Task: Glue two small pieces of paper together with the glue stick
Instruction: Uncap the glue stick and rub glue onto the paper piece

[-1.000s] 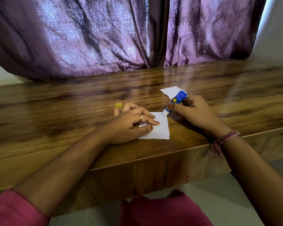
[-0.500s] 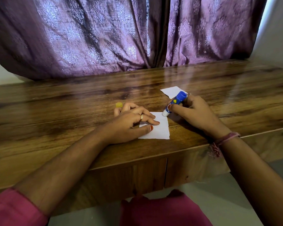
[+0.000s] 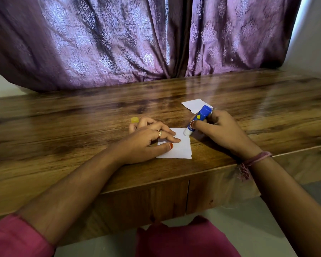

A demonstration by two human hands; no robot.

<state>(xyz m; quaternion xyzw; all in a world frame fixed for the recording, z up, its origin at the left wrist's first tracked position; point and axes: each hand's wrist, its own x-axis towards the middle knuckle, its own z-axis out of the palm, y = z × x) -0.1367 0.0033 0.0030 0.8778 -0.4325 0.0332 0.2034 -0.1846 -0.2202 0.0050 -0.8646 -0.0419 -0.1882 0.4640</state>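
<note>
Bench (image 3: pixel 63 127): wooden; front edge runs just below the near paper; bare top to left and right of the hands; purple curtain (image 3: pixel 100 43) along the far edge.
Left hand (image 3: pixel 146 140): palm down, fingers spread flat, pressing the near paper (image 3: pixel 180 147); grip holds nothing.
Right hand (image 3: pixel 220 127): grip curled round the glue stick (image 3: pixel 198 118), wrist resting by the bench edge.
Glue stick axis: tilted, blue end up and away to the right, white tip down on the near paper's far right corner.
Far paper (image 3: pixel 193 105): flat, behind the right hand.
Yellow cap (image 3: pixel 134 120): beyond the left fingers.
</note>
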